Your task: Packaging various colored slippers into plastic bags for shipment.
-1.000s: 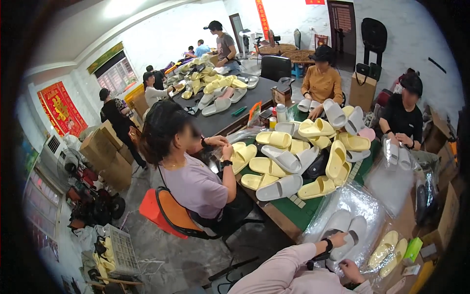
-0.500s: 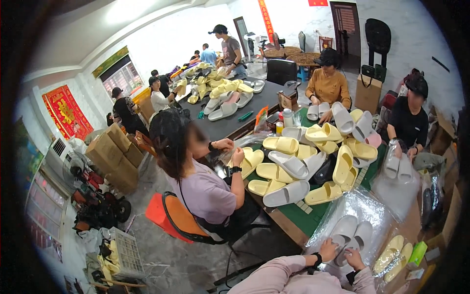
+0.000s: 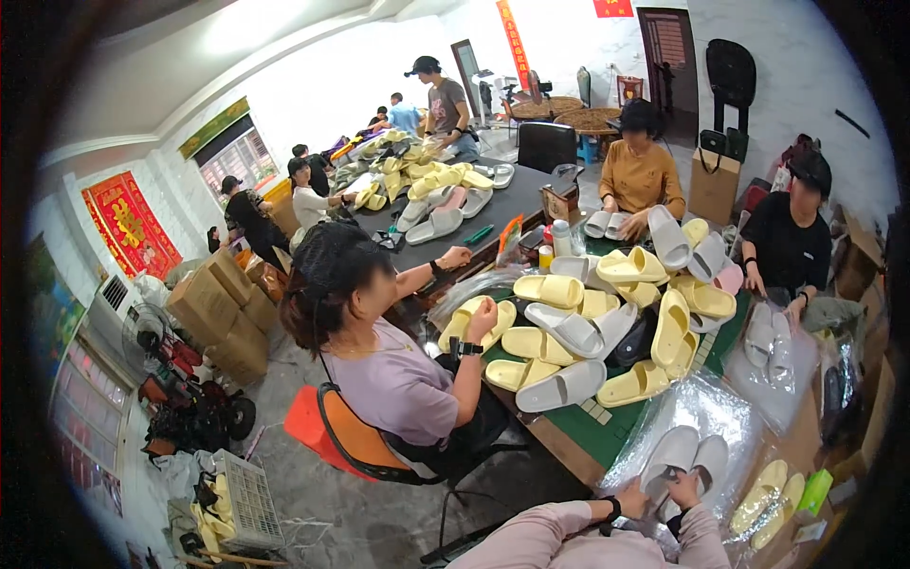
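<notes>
Your left hand point(image 3: 633, 500) and right hand point(image 3: 684, 490) both grip a pair of grey slippers point(image 3: 680, 458) at the heel ends, the pair lying on a clear plastic bag point(image 3: 697, 408) spread over the table point(image 3: 607, 431). Just right of the bag lies a pair of yellow slippers point(image 3: 770, 491) in its own wrap. Beyond your hands, a heap of yellow and grey slippers point(image 3: 607, 322) covers the green table top. To your left a person in a lilac shirt point(image 3: 398, 379) sits on an orange chair point(image 3: 355, 446), holding a yellow slipper.
</notes>
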Tool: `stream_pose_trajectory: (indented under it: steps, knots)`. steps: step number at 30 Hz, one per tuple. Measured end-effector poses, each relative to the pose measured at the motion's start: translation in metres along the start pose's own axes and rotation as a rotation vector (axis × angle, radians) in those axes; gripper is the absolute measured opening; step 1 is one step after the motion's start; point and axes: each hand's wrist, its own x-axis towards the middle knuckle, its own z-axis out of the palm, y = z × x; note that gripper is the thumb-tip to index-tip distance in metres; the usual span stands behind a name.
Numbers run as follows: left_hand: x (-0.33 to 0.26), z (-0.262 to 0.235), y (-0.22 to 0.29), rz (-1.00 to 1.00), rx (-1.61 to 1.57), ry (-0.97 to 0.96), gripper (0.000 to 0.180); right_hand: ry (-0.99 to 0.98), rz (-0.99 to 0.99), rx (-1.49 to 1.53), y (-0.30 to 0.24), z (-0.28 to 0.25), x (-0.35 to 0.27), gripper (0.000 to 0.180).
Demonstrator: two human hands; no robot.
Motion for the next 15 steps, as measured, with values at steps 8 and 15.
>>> stream_pose_trajectory:
  steps: [8, 15]
  knots:
    - [-0.007, -0.014, -0.005, 0.05, -0.044, -0.157, 0.036, -0.049, 0.212, 0.028, -0.036, -0.016, 0.002, 0.049]
    - [-0.01, -0.012, -0.011, 0.118, 0.001, -0.161, 0.042, -0.069, 0.225, 0.066, -0.026, -0.011, 0.0, 0.052]
